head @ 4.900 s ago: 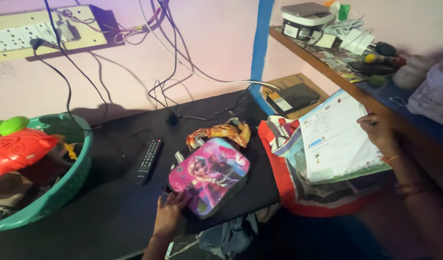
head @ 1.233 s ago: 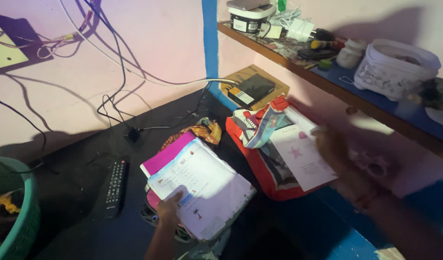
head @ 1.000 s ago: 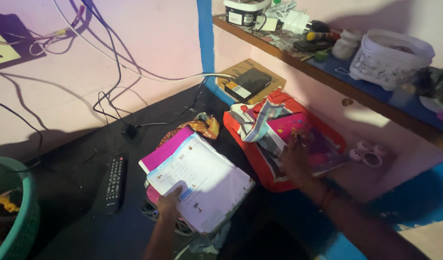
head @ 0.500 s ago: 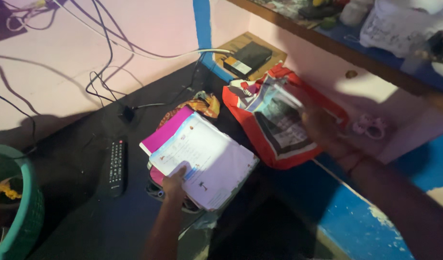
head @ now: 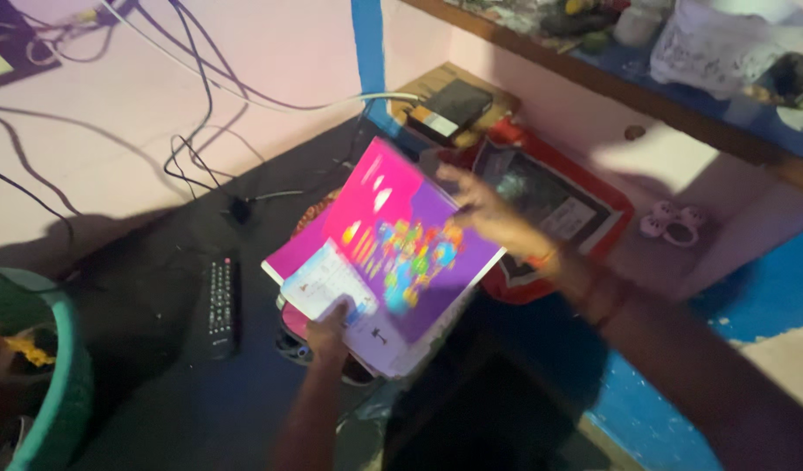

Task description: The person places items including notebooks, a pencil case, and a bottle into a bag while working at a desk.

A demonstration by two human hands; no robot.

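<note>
The right hand (head: 493, 218) held a bright pink and purple book (head: 410, 249) by its far edge, fingers spread and blurred, over the stack of books (head: 331, 288) on the black table (head: 157, 366), so whether the book already lay on the stack could not be told. The left hand (head: 331, 321) lay flat, fingers unclenched, pressing the near corner of the white page on that stack. A remote control (head: 220, 296) lay just left of the stack, a red bag (head: 593, 205) stood to its right, and a green basket (head: 61, 392) sat at the table's left end.
</note>
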